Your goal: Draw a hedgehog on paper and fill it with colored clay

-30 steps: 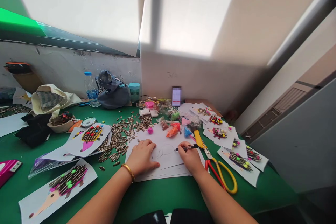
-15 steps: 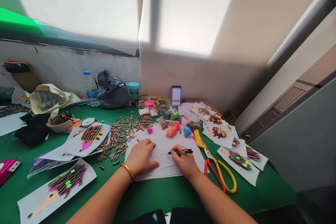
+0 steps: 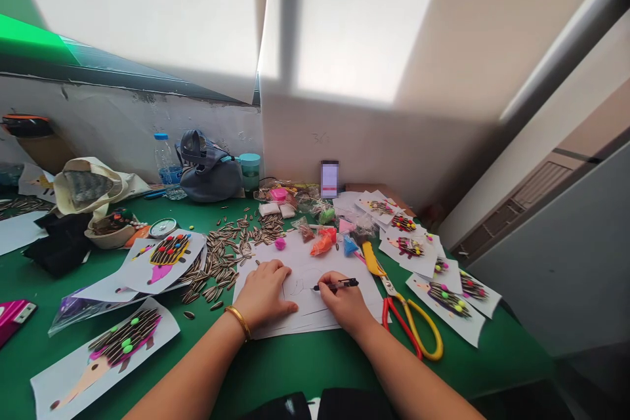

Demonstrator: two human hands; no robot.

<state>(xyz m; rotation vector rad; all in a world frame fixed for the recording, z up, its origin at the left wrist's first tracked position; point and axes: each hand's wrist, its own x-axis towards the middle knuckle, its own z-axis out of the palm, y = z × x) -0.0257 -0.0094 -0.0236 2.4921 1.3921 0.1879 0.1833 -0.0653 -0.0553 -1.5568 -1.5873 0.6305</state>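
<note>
On the green table [image 3: 290, 367], white paper [image 3: 300, 261] lies under both hands, partly covered. The right hand [image 3: 347, 305] pinches a black pen [image 3: 348, 283], fingers closed round the barrel and hiding part of it; whether its tip touches is unclear. The left hand [image 3: 263, 292] lies flat on the sheet, thumb spread, palm hidden. Drawn lines [image 3: 298, 287] barely show. A pink object [image 3: 14, 316] is cut off at left.
</note>
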